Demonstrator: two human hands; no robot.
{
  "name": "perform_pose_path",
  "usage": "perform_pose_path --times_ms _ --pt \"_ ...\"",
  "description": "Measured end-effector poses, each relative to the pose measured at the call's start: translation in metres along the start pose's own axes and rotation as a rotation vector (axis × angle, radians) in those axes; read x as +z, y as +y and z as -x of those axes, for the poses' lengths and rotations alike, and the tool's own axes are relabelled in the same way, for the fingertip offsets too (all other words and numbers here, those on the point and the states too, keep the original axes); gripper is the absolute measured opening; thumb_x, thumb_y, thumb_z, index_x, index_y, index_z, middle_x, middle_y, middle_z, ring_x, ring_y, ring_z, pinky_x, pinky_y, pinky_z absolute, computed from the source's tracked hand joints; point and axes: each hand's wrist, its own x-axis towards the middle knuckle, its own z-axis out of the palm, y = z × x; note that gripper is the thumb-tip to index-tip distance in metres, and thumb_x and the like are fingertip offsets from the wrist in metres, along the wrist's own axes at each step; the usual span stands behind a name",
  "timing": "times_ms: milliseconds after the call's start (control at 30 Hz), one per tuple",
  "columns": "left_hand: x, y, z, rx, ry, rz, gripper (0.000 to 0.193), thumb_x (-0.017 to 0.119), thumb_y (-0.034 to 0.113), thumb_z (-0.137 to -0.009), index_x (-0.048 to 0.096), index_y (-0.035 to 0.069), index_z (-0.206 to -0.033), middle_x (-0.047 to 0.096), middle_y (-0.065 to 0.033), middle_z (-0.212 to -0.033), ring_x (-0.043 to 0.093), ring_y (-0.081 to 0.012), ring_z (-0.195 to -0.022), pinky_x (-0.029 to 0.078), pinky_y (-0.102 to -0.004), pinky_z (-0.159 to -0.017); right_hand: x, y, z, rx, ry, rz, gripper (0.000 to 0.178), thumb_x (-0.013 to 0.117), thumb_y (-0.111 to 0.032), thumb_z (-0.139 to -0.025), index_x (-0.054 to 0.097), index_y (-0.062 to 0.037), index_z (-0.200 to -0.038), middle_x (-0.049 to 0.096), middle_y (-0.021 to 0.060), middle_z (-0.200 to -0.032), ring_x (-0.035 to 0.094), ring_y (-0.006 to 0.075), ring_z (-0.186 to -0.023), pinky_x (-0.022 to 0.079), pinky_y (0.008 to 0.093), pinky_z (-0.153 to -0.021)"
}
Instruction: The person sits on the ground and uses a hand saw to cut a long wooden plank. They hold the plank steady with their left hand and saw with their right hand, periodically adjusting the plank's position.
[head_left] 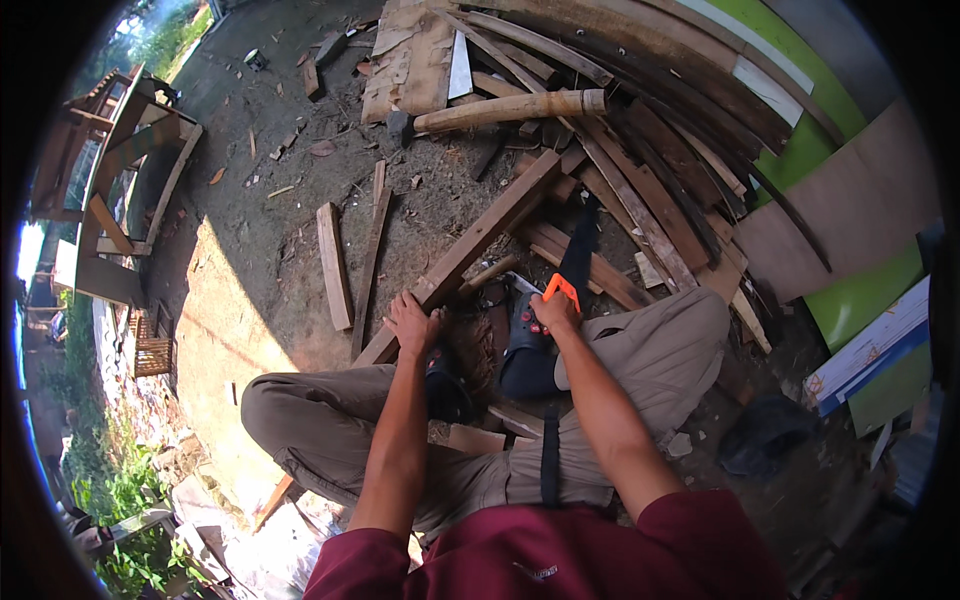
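Observation:
My left hand (pixel 412 324) presses on the near part of a long wooden beam (pixel 490 225), fingers curled over its edge. The beam runs slantwise from beside my left knee toward the board pile. My right hand (pixel 556 312) is closed around the orange handle (pixel 565 290) of a handsaw. Its dark blade (pixel 580 250) points away from me, to the right of the beam and apart from it. Both feet are in dark clogs (pixel 527 345), close to the beam. The saw's teeth are too small to make out.
Old boards (pixel 650 190) and a bamboo pole (pixel 510 110) are heaped ahead and to the right. Two short wood pieces (pixel 335 265) lie left of the beam. A wooden frame (pixel 145 190) stands far left. Green and white sheets (pixel 870 290) lean at the right.

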Motion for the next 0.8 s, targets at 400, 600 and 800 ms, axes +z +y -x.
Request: perform_pose_path --times_ms 400,600,800 --pt "-0.013 -0.011 -0.018 -0.06 -0.086 0.091 0.066 0.074 0.04 -0.087 0.049 0.008 -0.139 0.054 -0.0162 -0.143 0.049 -0.0349 -0.137 0.03 -0.0628 -0.117 -0.097 0.014 0.123 -0.415 0.498 -0.178 0.052 0.068 -0.044 -0.095 0.063 0.0047 -0.113 0.068 0.0293 -0.105 0.065 0.0474 -0.103 0.05 0.0529 -0.088" --pt "-0.031 -0.011 -0.011 -0.046 -0.222 0.045 0.069 0.076 0.042 -0.086 0.05 0.011 -0.141 0.054 -0.0133 -0.146 0.051 -0.034 -0.136 0.033 -0.0592 -0.116 -0.115 0.034 0.216 -0.54 0.514 -0.619 0.039 0.069 -0.031 -0.098 0.068 0.0054 -0.113 0.073 0.0162 -0.092 0.07 0.0277 -0.086 0.053 0.0404 -0.078" --pt "-0.001 -0.058 -0.042 0.099 -0.033 0.03 0.046 0.072 0.032 -0.084 0.057 0.006 -0.118 0.068 -0.0234 -0.115 0.066 -0.0414 -0.111 0.053 -0.0575 -0.09 -0.105 0.037 0.217 -0.571 0.559 -0.672 0.038 0.068 -0.034 -0.097 0.067 0.0035 -0.104 0.07 0.0221 -0.089 0.07 0.0382 -0.088 0.052 0.0438 -0.078"
